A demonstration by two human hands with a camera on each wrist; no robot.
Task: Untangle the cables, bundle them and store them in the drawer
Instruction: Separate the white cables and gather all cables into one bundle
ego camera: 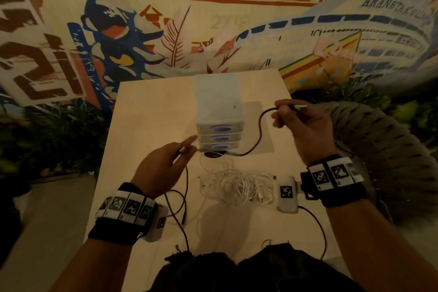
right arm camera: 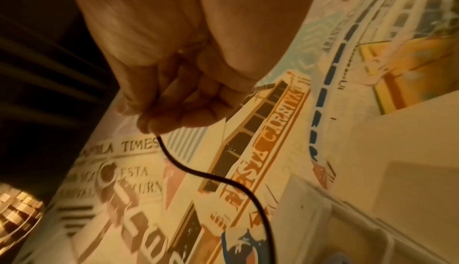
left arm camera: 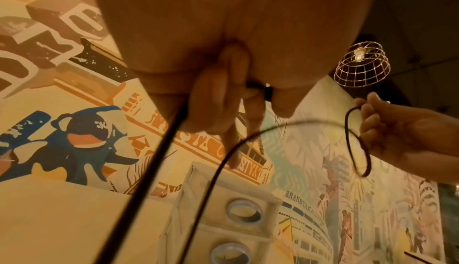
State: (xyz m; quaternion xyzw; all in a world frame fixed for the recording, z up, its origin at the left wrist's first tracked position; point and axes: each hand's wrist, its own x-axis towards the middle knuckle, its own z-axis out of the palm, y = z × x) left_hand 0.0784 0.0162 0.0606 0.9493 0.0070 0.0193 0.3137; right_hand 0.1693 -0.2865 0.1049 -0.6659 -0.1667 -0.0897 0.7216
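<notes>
A black cable (ego camera: 259, 129) stretches between both hands above the pale table (ego camera: 147, 114). My left hand (ego camera: 180, 153) pinches its gold plug end (ego camera: 182, 150) just left of the white three-drawer unit (ego camera: 220, 114). In the left wrist view the left hand's fingers (left arm camera: 218, 99) curl round the black cable (left arm camera: 216, 170). My right hand (ego camera: 284, 111) grips the other end, raised to the right of the drawers; the right wrist view shows the right hand's fingers (right arm camera: 174, 107) closed on the black cable (right arm camera: 198, 172). A tangle of white cables (ego camera: 237, 187) lies on the table between my wrists. All drawers look closed.
A round black hole (ego camera: 214, 154) sits in the table just before the drawers. A wicker chair (ego camera: 384, 149) stands at the right and plants (ego camera: 47, 137) at the left, with a painted mural wall behind. Thin black cords (ego camera: 180, 220) trail from the wrist cameras.
</notes>
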